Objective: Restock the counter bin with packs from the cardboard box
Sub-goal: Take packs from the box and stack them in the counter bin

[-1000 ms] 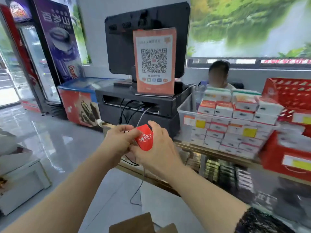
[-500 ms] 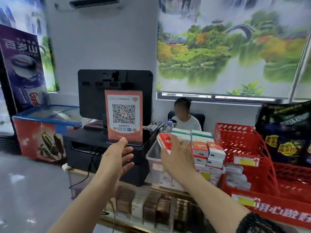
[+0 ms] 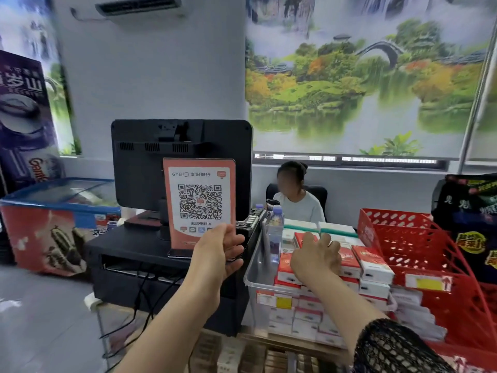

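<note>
2 hands: left hand (image 3: 219,255) hangs slack, fingers loose, holding nothing, in front of 1 orange QR sign (image 3: 200,200) marked "GYB 贵阳银行". The right hand (image 3: 316,262) lies over the top layer in 1 clear counter bin (image 3: 255,270), fingers bent down on a red-topped pack (image 3: 302,238). Can't tell if it grips or just rests (thumb hidden). Other packs in the bin are red/white, stacked, too many to count, print unreadable. 1 yellow tag (image 3: 283,302) on bin front, blurred. 1 water bottle (image 3: 275,232) at bin's far-left corner. 2 red baskets (image 3: 408,238) on the right, partly cut off. 1 monitor (image 3: 150,162) behind the sign.
</note>
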Demonstrator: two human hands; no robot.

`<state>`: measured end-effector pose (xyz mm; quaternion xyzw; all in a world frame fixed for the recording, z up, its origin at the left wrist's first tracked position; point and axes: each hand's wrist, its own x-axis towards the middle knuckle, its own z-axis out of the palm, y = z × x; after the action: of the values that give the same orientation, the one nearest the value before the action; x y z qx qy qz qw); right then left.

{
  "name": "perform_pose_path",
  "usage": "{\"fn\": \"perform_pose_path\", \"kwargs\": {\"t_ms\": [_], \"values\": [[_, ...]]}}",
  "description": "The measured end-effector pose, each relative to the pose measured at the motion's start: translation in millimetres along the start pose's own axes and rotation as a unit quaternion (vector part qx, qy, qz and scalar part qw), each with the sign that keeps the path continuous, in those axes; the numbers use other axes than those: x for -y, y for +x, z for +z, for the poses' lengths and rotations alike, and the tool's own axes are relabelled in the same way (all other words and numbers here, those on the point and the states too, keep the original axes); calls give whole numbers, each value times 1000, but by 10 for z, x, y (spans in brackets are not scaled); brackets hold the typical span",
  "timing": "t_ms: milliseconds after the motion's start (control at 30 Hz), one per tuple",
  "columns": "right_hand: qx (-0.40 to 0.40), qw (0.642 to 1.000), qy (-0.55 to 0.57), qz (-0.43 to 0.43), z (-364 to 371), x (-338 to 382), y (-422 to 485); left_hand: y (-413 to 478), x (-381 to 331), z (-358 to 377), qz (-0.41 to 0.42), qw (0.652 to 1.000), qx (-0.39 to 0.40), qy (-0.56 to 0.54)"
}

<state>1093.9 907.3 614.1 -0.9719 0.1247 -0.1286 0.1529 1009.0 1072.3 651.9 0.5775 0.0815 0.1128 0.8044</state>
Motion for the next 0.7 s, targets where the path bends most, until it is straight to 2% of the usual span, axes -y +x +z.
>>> {"fn": "perform_pose_path", "kwargs": {"t_ms": [300, 700], "values": [[-5, 996, -85, 27, 139, -4, 148, 104, -56, 100, 6, 999, 36, 13], [0, 986, -162, -38, 253, -98, 196, 50, 3, 52, -2, 999, 44, 31]]}}
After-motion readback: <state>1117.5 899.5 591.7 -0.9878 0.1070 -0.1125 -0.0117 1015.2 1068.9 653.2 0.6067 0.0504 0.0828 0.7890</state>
